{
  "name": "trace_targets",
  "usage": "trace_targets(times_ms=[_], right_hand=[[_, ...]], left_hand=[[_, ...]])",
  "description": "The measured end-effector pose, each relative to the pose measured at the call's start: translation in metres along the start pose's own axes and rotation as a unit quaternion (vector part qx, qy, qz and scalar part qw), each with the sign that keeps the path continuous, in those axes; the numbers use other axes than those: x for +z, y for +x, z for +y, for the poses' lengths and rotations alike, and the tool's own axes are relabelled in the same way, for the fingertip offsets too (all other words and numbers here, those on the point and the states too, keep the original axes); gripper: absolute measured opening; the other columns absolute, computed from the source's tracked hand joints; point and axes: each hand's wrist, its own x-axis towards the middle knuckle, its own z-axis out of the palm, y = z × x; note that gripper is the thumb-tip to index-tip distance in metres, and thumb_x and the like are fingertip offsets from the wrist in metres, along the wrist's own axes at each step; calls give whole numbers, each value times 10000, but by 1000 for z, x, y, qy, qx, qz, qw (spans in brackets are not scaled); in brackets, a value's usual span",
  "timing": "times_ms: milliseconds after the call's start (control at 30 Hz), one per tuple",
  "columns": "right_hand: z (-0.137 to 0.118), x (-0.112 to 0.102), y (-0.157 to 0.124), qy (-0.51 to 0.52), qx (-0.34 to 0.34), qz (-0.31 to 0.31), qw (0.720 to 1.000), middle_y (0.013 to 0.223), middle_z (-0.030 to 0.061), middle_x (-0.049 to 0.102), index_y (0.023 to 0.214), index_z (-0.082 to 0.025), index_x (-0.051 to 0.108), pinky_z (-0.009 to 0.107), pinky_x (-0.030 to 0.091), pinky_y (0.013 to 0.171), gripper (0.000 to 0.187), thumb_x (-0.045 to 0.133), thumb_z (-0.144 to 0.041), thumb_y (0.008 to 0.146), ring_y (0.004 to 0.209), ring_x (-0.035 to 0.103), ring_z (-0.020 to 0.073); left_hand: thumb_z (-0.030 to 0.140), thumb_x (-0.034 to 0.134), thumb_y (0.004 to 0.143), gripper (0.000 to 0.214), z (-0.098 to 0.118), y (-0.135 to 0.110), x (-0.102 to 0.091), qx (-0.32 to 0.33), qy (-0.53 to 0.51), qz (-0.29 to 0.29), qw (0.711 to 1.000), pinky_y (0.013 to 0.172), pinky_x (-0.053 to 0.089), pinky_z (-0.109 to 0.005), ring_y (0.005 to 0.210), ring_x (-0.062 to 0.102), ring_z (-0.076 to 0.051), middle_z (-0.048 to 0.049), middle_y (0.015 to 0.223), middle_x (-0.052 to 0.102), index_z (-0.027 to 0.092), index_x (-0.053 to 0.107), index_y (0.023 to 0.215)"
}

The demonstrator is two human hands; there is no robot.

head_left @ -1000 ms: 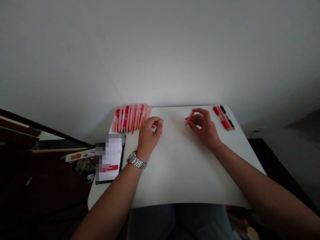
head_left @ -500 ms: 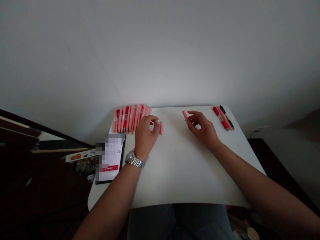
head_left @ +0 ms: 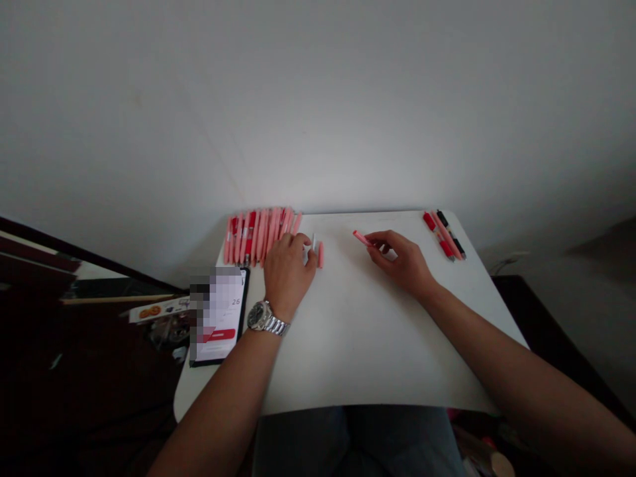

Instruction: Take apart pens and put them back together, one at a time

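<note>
My left hand (head_left: pixel 289 268) is closed in a pinch on a thin whitish stick (head_left: pixel 314 241) that looks like a pen refill. Just right of those fingertips, a short pink pen part (head_left: pixel 320 254) lies on the white table (head_left: pixel 358 331). Between thumb and fingers, my right hand (head_left: pixel 401 260) grips a pink pen barrel (head_left: pixel 361 237), its free end pointing left and up. Left of my left hand lies a row of pink and red pens (head_left: pixel 258 235), partly covered by that hand.
At the table's far right corner lie a red pen (head_left: pixel 438 236), a pink pen (head_left: pixel 448 234) and a black pen (head_left: pixel 451 233). A phone (head_left: pixel 218 318) rests along the left edge, its screen partly pixelated. The wall (head_left: pixel 322 119) rises behind the table.
My right hand has tilted the pink barrel from steep to flatter, its tip turned further left. The left fingers have shifted, and the whitish stick now shows. The phone's number changed from 25 to 26.
</note>
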Motion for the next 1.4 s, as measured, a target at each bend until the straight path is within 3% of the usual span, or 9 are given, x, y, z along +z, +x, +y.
trace_targets(times_ms=[367, 767, 1067, 1400], right_hand=[[-2, 0, -1, 2, 11, -10, 1000, 920, 49, 722, 1107, -234, 702, 339, 571, 707, 219, 614, -358, 949, 772, 665, 183], [-3, 0, -1, 3, 6, -13, 1000, 920, 50, 719, 1109, -220, 700, 331, 564, 701, 211, 617, -329, 948, 767, 662, 179], [-3, 1, -1, 3, 8, -15, 1000, 920, 48, 720, 1107, -230, 699, 339, 567, 706, 201, 620, -321, 946, 769, 662, 183], [-3, 0, -1, -4, 4, -14, 1000, 912, 47, 718, 1107, -233, 700, 337, 570, 702, 208, 614, -340, 951, 761, 662, 182]], left_hand=[[263, 596, 930, 50, 2, -3, -3, 13, 39, -20, 999, 758, 458, -385, 902, 629, -285, -89, 935, 645, 224, 628, 936], [313, 537, 965, 146, 3, -3, -4, -34, 69, -54, 996, 580, 365, -332, 780, 682, -269, -79, 875, 718, 214, 624, 903], [317, 517, 962, 197, 3, -3, -6, -56, 78, -79, 992, 555, 366, -330, 732, 712, -290, -103, 812, 748, 192, 655, 897], [328, 564, 931, 196, 2, -2, -4, -56, 75, -64, 994, 535, 348, -314, 670, 692, -259, -96, 768, 749, 195, 674, 838]])
